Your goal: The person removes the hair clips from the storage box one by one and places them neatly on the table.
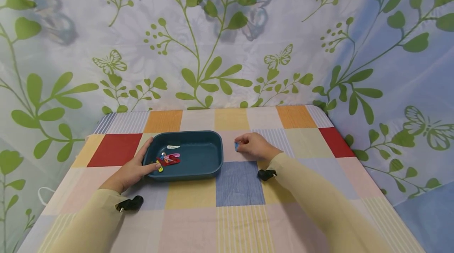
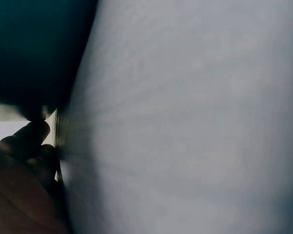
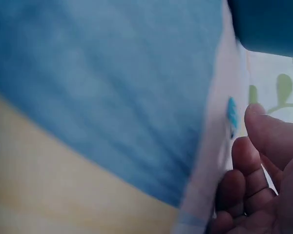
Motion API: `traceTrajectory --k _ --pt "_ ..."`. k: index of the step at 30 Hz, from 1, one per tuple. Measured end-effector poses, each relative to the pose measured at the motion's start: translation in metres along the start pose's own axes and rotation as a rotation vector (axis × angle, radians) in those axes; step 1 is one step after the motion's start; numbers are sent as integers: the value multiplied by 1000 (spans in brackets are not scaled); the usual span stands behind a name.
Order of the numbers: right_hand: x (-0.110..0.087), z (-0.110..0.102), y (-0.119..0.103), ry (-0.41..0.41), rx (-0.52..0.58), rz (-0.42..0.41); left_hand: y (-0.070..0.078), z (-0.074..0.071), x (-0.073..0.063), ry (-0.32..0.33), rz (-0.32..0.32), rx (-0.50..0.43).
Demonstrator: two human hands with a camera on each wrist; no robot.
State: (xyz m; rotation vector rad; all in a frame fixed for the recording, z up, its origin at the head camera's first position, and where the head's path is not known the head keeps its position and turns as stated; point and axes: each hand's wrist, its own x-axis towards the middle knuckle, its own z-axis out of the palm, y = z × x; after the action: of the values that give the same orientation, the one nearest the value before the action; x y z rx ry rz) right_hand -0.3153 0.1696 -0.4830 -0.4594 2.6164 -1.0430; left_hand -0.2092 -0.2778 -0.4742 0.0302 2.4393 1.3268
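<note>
While the teal tray (image 1: 198,156) is gripped by the left hand (image 1: 132,171) at centre-left of the frame, a blue clip (image 1: 236,146), lengthwise up the frame, is seen just left of the nearer right hand (image 1: 253,145), whether pinched cannot be told

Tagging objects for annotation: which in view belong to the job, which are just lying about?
Job: dark teal rectangular tray, left grip on its rim; multicoloured slim hair clips inside it; small blue piece by right grip.

Just there: multicoloured patchwork tablecloth; white, green-leaf-printed fabric backdrop; small black wrist devices.
</note>
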Motion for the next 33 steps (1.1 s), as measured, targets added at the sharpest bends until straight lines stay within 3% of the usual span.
traceTrajectory --k 3,7,15,24,33 --pt "0 -4 -1 21 29 19 -1 0 0 2 -3 1" --pt "0 -15 -9 56 77 -21 -2 -1 1 0 -6 -3" --pt "3 -25 -51 35 167 -137 -2 -1 2 0 -25 -7" --pt "13 -13 -100 -43 226 -204 -2 1 1 3 -33 -10" --pt "24 8 -132 -121 161 -253 -1 -1 1 0 -30 -15"
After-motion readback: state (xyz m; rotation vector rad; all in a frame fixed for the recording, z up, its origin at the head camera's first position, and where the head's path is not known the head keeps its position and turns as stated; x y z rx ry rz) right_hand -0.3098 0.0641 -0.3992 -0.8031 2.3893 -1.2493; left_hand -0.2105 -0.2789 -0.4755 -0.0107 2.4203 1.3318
